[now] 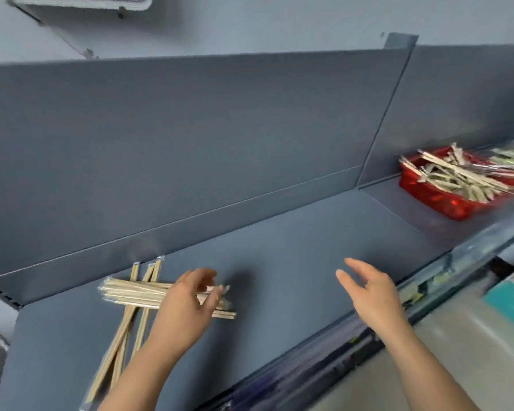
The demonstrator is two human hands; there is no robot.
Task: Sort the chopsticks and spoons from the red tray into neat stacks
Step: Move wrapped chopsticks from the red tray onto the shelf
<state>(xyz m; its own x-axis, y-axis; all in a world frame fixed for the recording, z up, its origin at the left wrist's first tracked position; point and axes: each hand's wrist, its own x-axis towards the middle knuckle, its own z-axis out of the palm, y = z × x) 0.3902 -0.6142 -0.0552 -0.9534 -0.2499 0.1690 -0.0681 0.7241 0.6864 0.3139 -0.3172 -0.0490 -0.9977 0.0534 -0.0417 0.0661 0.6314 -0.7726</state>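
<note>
A red tray point(439, 200) sits at the far right of the grey shelf, heaped with wrapped chopsticks and spoons point(457, 176). At the lower left, several wrapped chopsticks point(122, 339) lie lengthwise on the shelf. A second bundle of chopsticks point(131, 293) lies crosswise on top of them. My left hand point(184, 307) is over the right end of this crosswise bundle, fingers and thumb curled round it. My right hand point(368, 292) hovers above the bare shelf near the front edge, fingers straight and holding nothing.
The shelf point(294, 247) has a tall grey back panel point(190, 143) and a front rail with labels point(428, 286). More pale wrapped items point(511, 155) lie behind the tray at the right edge. A white basket point(80, 1) hangs at the top left.
</note>
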